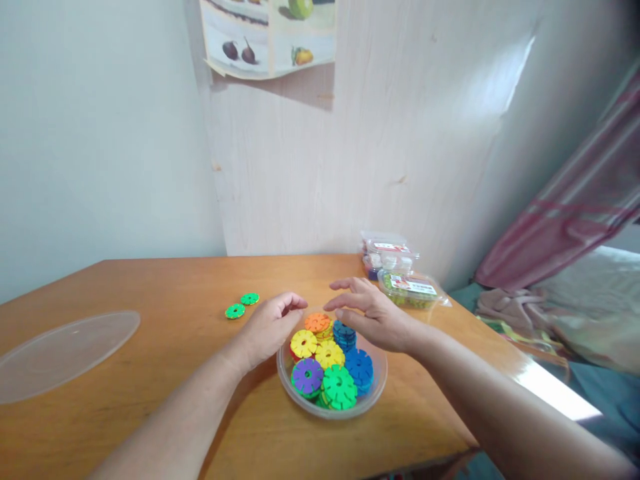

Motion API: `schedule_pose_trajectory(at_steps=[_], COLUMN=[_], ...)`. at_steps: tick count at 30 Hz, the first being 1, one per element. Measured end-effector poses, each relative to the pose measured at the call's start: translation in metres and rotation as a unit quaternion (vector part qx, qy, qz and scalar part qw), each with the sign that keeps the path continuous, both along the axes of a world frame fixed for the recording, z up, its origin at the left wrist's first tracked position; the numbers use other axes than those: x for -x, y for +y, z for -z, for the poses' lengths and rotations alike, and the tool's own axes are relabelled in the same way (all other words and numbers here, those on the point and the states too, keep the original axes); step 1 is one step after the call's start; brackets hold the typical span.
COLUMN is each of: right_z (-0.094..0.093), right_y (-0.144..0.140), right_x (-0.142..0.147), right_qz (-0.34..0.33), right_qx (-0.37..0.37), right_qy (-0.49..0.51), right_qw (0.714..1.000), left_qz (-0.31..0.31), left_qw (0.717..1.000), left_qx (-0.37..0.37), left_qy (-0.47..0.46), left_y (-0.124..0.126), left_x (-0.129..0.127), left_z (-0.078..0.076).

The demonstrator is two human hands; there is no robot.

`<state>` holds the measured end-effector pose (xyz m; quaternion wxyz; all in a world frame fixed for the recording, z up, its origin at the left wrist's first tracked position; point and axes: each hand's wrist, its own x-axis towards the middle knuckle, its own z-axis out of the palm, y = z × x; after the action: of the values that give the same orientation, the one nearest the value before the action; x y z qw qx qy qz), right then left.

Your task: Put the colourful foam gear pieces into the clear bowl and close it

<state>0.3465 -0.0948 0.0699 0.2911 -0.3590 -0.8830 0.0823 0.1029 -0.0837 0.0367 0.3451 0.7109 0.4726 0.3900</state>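
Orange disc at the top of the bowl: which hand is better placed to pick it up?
Probably the right hand: its fingers hover just above the orange disc. The left hand is curled beside the bowl.

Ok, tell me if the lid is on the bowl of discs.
No, the clear lid lies flat on the wooden table, well to the left of the open bowl.

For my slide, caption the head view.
Both hands hover over a clear bowl of colourful discs.
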Motion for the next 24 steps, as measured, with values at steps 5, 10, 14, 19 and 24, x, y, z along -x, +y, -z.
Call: schedule_pose_trajectory(at_steps=[5,10,14,19,24], right_z=[-0.005,-0.006,-0.011,-0.019,-0.022], right_y=[-0.005,-0.004,-0.007,-0.007,-0.004], right_x=[0.015,0.015,0.016,0.018,0.021], right_qz=[-0.004,0.016,0.039,0.065,0.074], right_qx=[-0.006,-0.023,-0.028,-0.045,-0.045], right_qy=[-0.116,-0.138,-0.139,-0.172,-0.213], right_qw=[0.993,0.99,0.989,0.982,0.973], left_qz=[0.001,0.01,0.025,0.026,0.027], left_qw=[0.998,0.992,0.987,0.989,0.989], left_qx=[-0.043,-0.098,-0.124,-0.107,-0.096], left_qy=[0.036,0.084,0.1,0.101,0.105], left_y=[0.0,-0.002,-0.003,-0.005,-0.006], left_x=[0.002,0.004,0.003,0.001,-0.002], left_z=[-0.003,-0.007,-0.009,-0.011,-0.011])
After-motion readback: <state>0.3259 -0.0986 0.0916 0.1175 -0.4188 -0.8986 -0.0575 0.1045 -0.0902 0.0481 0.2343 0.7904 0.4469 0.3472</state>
